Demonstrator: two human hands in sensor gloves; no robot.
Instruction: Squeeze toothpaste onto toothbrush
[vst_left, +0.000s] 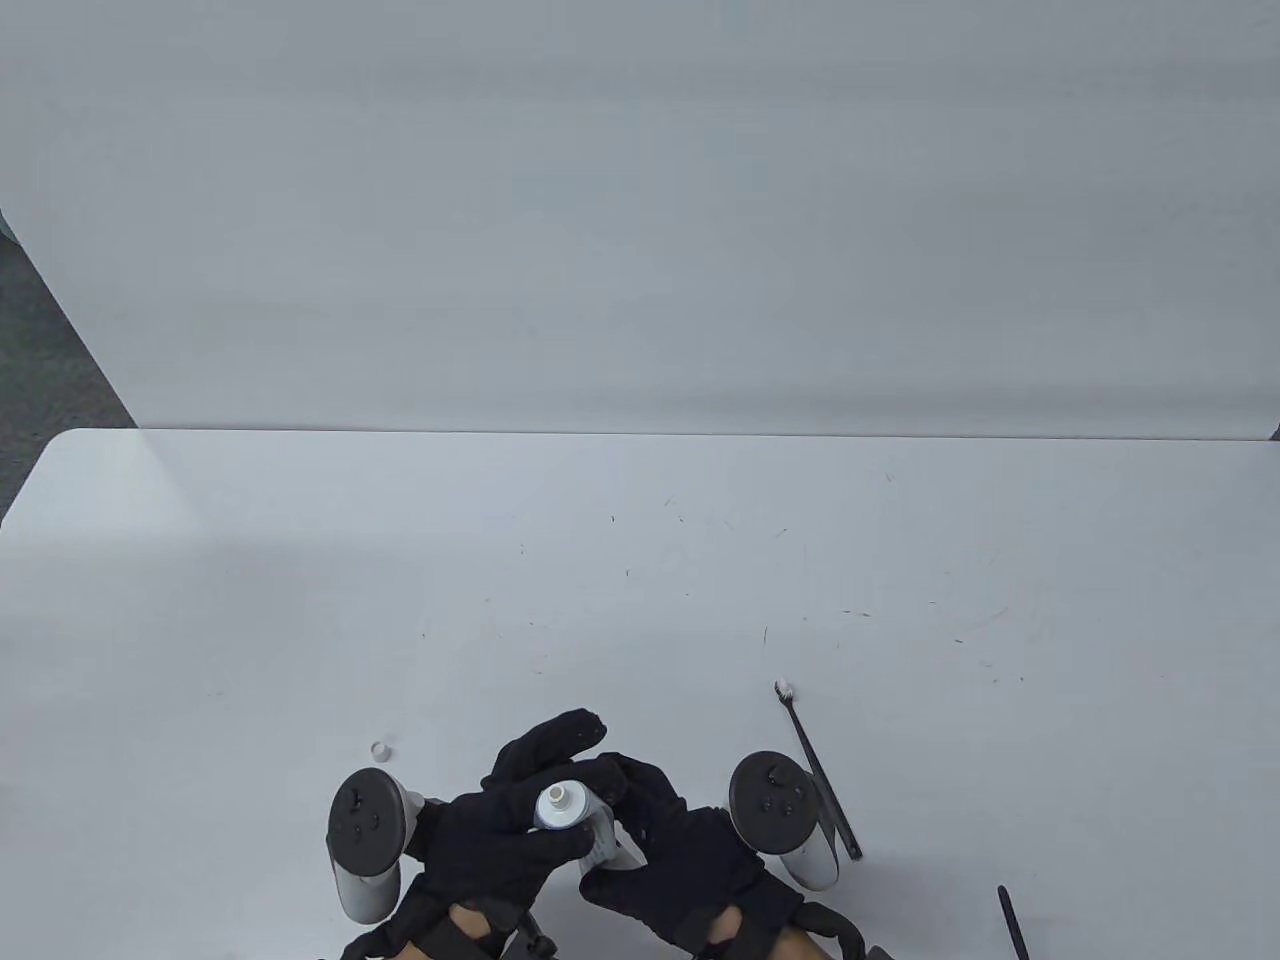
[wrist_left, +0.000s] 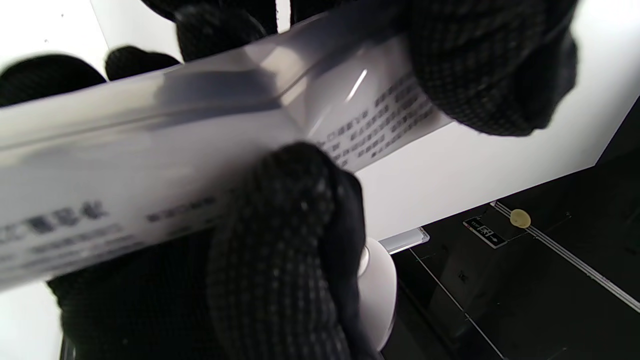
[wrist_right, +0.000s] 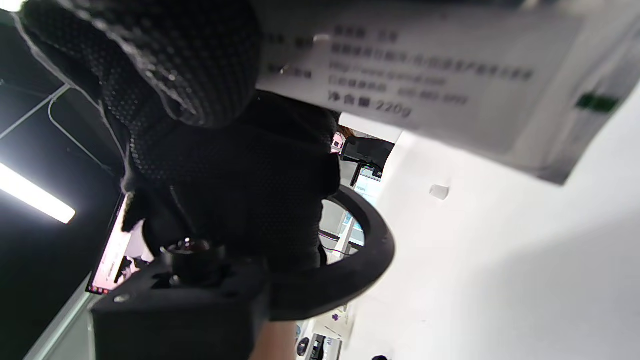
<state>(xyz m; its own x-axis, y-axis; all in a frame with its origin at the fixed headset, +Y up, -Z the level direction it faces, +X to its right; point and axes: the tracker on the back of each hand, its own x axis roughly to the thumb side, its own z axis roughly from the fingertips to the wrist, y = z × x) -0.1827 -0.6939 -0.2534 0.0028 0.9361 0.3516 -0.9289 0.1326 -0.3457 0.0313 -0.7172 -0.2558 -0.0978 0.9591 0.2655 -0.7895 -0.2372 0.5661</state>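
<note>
- The white table takes up most of the table view, and your hands work at its near edge, a little left of centre.
- Your right hand wraps the lower body of the toothpaste tube. The right wrist view shows its gloved fingers curled over the printed side of the tube, so this hand grasps it.
- Your left hand grips the same tube near its neck. In the left wrist view a thumb presses the front of the tube while other fingers close over it from above.
- A tracker sits on the back of each hand: the left tracker on the outer left, the right tracker on the outer right.
- The toothpaste tube is held off the table between both hands, its open white nozzle pointing up at the camera, uncapped.
- The toothbrush lies flat on the table just right of your right hand, untouched. Its dark handle runs toward you and its white bristle head points away.
- The small white cap rests on the table, left of your left hand and just beyond the left tracker, apart from the tube.
</note>
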